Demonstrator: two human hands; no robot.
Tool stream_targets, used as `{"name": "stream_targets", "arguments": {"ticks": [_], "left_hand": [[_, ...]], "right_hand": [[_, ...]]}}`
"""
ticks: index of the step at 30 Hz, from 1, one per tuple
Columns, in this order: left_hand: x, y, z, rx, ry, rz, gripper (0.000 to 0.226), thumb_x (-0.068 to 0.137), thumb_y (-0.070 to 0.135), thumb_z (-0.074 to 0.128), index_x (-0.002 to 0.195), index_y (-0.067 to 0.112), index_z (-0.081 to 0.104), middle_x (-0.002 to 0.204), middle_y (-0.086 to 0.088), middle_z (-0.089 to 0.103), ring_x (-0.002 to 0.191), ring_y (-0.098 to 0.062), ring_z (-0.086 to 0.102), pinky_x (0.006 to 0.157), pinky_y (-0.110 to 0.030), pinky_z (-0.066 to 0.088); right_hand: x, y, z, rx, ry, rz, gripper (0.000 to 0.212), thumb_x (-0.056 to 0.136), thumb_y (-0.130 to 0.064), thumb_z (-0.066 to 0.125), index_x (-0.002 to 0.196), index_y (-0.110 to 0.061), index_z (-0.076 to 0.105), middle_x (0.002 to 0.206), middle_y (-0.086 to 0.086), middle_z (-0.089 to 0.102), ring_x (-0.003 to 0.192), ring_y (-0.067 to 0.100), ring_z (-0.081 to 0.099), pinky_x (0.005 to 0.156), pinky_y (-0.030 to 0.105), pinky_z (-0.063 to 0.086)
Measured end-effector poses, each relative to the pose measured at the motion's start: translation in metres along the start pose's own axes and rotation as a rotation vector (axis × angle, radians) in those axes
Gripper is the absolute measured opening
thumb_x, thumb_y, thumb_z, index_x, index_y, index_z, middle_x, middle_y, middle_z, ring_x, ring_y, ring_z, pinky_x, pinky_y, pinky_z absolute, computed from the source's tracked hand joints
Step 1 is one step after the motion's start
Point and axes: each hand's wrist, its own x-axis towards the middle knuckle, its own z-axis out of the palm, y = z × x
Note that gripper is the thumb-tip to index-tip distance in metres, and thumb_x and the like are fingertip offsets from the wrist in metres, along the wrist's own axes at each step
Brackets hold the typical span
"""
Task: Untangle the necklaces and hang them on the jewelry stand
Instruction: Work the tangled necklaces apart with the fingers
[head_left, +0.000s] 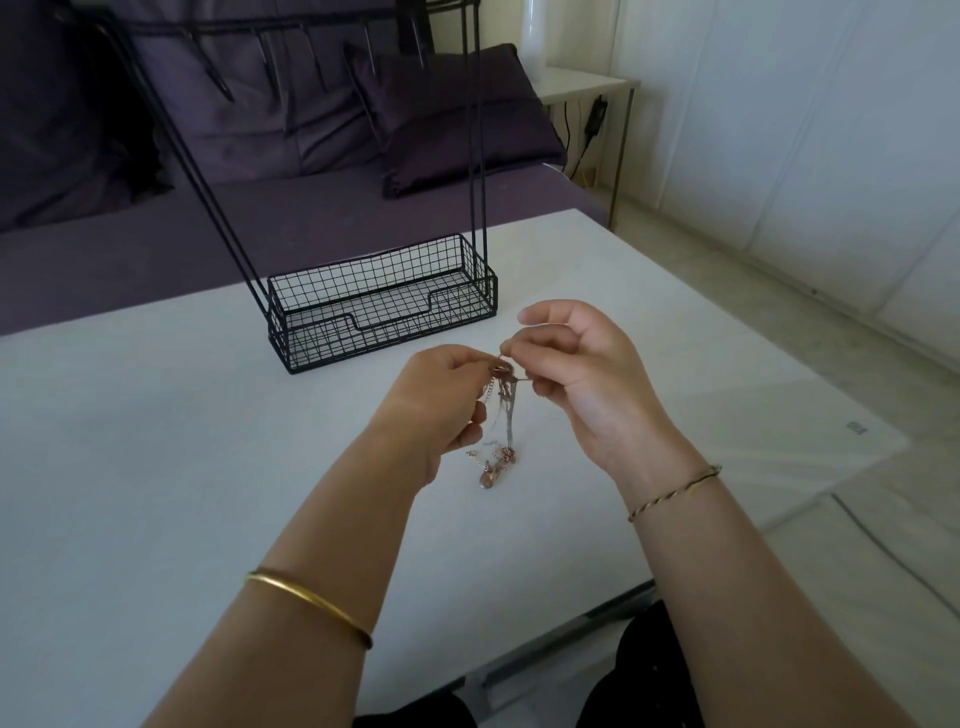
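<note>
I hold the tangled necklaces (496, 441) over the white table (156, 441), between my two hands. My left hand (441, 400) pinches the top of the knot with curled fingers. My right hand (582, 374) pinches one thin chain just beside it. The pendants hang low; I cannot tell if they touch the table. The black wire jewelry stand (384, 306) stands behind. A small grey mark (854, 428) at the right is unreadable.

White table (156, 467); black wire jewelry stand (322, 344) on far part.
</note>
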Motion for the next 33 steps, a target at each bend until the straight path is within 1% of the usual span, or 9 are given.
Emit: {"name": "stream_targets", "arguments": {"ticks": [3,5,9,13,17,22,24,28,33], "left_hand": [[-0.0007,0.0016,-0.0024,-0.189,-0.062,-0.083,0.027,0.096,0.008,0.045,0.078,0.009,0.065,0.066,-0.002,0.043,0.055,-0.012,0.041,0.048,-0.022,0.040],[-0.0004,0.0025,-0.0033,-0.287,-0.103,-0.112,0.025,0.097,0.008,0.045,0.081,0.004,0.064,0.065,-0.003,0.044,0.054,-0.012,0.041,0.046,-0.020,0.041],[0.0005,0.0035,-0.0053,-0.384,-0.145,-0.118,0.021,0.097,0.008,0.044,0.081,0.006,0.057,0.064,-0.003,0.045,0.050,-0.011,0.044,0.043,-0.018,0.042],[0.0010,0.0050,-0.0085,-0.388,-0.101,-0.074,0.019,0.096,0.010,0.048,0.083,0.010,0.061,0.064,-0.001,0.047,0.050,-0.010,0.045,0.044,-0.018,0.041],[0.0015,0.0064,-0.0090,-0.384,-0.073,-0.051,0.020,0.096,0.011,0.049,0.090,0.010,0.068,0.062,0.001,0.045,0.051,-0.010,0.043,0.044,-0.019,0.040],[-0.0005,0.0074,-0.0072,-0.365,-0.125,-0.105,0.019,0.094,0.012,0.051,0.097,0.006,0.070,0.059,0.002,0.041,0.049,-0.010,0.039,0.044,-0.019,0.038],[-0.0022,0.0080,-0.0049,-0.357,-0.154,-0.125,0.022,0.094,0.011,0.049,0.092,0.005,0.069,0.059,0.001,0.039,0.050,-0.010,0.037,0.047,-0.020,0.037],[-0.0028,0.0083,-0.0015,-0.376,-0.127,-0.130,0.018,0.095,0.010,0.047,0.085,0.009,0.061,0.060,0.000,0.042,0.050,-0.012,0.039,0.046,-0.021,0.038],[-0.0016,0.0070,-0.0010,-0.309,-0.038,-0.051,0.019,0.095,0.009,0.047,0.079,0.011,0.057,0.062,-0.001,0.050,0.052,-0.012,0.044,0.048,-0.022,0.039]], "right_hand": [[-0.0010,-0.0009,-0.0009,0.011,0.020,0.013,0.033,0.080,-0.002,0.069,0.107,-0.017,0.058,0.080,0.002,0.071,0.066,0.010,0.059,0.065,0.026,0.043],[-0.0007,-0.0012,-0.0012,0.016,0.025,0.016,0.034,0.082,-0.001,0.066,0.112,-0.015,0.056,0.079,0.001,0.070,0.066,0.010,0.061,0.066,0.025,0.045],[0.0015,-0.0020,-0.0007,0.109,-0.014,0.027,0.025,0.088,0.005,0.055,0.107,-0.012,0.055,0.076,0.003,0.063,0.065,0.012,0.064,0.061,0.023,0.047],[0.0054,-0.0018,-0.0003,0.190,-0.037,0.039,0.025,0.087,0.009,0.052,0.096,-0.014,0.058,0.073,0.002,0.060,0.056,0.012,0.053,0.056,0.022,0.042],[0.0064,-0.0013,0.0008,0.121,-0.051,0.037,0.025,0.085,0.008,0.051,0.093,-0.013,0.062,0.071,0.000,0.060,0.055,0.009,0.045,0.052,0.019,0.039],[0.0072,-0.0028,0.0008,0.127,-0.062,0.010,0.030,0.084,0.012,0.045,0.092,-0.012,0.062,0.069,0.000,0.058,0.051,0.008,0.039,0.045,0.017,0.032],[0.0070,-0.0030,0.0007,0.042,-0.037,-0.041,0.029,0.085,0.010,0.047,0.091,-0.015,0.061,0.069,-0.001,0.058,0.050,0.007,0.038,0.045,0.018,0.031],[0.0074,-0.0030,-0.0005,-0.319,0.023,-0.222,0.027,0.083,0.003,0.055,0.091,-0.021,0.063,0.074,-0.004,0.059,0.055,0.000,0.047,0.055,0.013,0.037],[0.0078,-0.0021,-0.0026,-0.525,-0.010,-0.280,0.025,0.077,0.002,0.063,0.086,-0.021,0.067,0.068,-0.012,0.054,0.057,0.001,0.045,0.059,0.015,0.040]]}}
